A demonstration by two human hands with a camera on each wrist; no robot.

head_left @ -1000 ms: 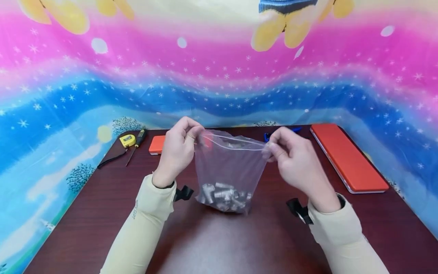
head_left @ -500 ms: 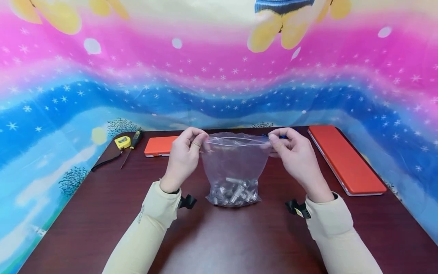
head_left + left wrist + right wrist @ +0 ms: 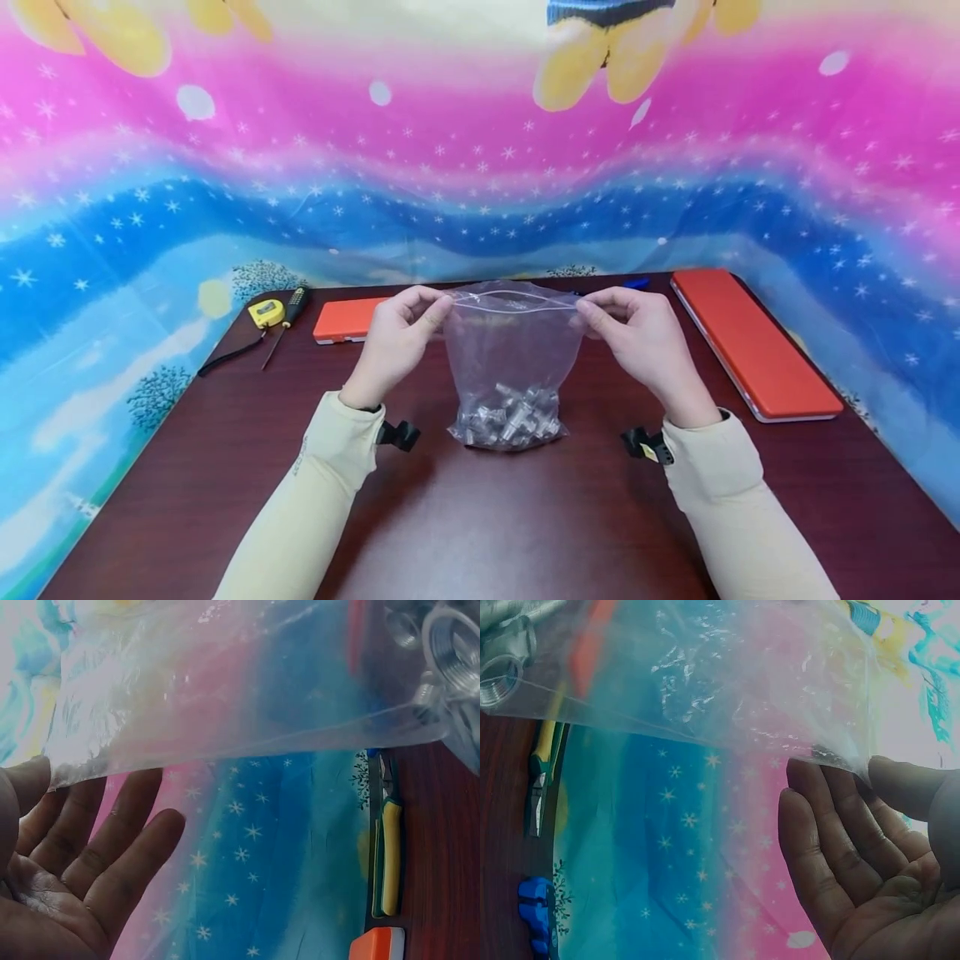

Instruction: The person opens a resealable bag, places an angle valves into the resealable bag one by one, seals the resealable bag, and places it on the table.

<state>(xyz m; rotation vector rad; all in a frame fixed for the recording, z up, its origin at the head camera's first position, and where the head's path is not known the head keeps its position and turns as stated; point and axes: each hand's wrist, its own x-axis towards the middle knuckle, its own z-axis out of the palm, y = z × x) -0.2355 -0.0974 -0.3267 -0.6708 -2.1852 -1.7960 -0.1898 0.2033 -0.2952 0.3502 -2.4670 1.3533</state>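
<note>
A clear zip bag (image 3: 513,350) stands on the dark wooden table (image 3: 480,517), with several metal pipe fittings (image 3: 510,417) heaped in its bottom. My left hand (image 3: 438,307) pinches the bag's top left corner and my right hand (image 3: 585,310) pinches its top right corner, stretching the top edge level. In the left wrist view the thumb and forefinger hold the bag (image 3: 247,682) while the other fingers (image 3: 127,847) lie straight. The right wrist view shows the same: bag (image 3: 727,667) pinched at its corner, remaining fingers (image 3: 817,847) extended. A fitting (image 3: 502,667) shows through the plastic.
At the table's back left lie a yellow tape measure (image 3: 266,312), a screwdriver (image 3: 288,312) and a small orange case (image 3: 348,319). A long orange case (image 3: 753,342) lies at the right, a blue object (image 3: 636,283) behind the bag. A colourful cloth backdrop surrounds the table.
The bag's top edge was slanted, higher on the left; both hands have brought it level and taut. The bag now stands upright with the fittings settled in the middle.
</note>
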